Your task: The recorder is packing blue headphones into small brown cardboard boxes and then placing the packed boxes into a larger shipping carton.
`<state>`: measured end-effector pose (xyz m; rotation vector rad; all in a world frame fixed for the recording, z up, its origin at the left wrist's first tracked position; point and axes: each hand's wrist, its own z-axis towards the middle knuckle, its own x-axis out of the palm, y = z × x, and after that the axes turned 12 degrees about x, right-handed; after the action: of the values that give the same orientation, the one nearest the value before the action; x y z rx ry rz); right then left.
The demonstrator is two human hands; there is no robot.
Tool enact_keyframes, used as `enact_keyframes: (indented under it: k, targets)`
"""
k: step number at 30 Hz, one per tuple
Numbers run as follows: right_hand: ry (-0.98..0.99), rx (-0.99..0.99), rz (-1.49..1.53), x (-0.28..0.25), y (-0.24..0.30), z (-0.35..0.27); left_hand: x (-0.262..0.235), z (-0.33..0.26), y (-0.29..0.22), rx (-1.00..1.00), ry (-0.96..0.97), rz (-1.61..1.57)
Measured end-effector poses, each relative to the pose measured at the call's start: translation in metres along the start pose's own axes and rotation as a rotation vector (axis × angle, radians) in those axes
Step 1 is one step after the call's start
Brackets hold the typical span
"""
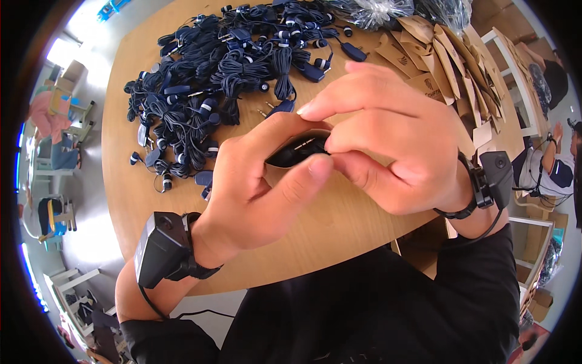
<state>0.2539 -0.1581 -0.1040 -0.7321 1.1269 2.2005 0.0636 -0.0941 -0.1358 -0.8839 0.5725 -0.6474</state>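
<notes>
My left hand [257, 176] is curled around a small brown paper pouch [278, 162], its mouth held open toward me. Inside the pouch lies a dark bundle of earphones [295, 153], with a metal plug showing. My right hand [394, 133] is closed, its thumb and fingertips pinched together at the right end of the pouch's mouth. The fingers cover most of the pouch, and I cannot tell whether the right fingertips grip the paper or the earphones. Beyond my hands spreads a large heap of navy earphones [242, 70] with coiled cables.
A stack of brown paper pouches [445, 67] lies at the right of the wooden table [339, 233]. Clear plastic bags [376, 12] sit at its far edge. Each wrist wears a black camera unit [160, 249]. Another person [555, 164] is off to the right.
</notes>
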Motion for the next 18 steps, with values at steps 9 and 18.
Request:
enact_keyframes:
  k: [9,18]
  targets:
    - [0.035,0.152,0.231,0.003,0.001,-0.002,0.005,0.000,-0.005,-0.096,-0.065,-0.107]
    - [0.121,0.364,0.439,0.009,0.003,-0.004,0.011,0.001,-0.009,-0.172,-0.120,-0.094]
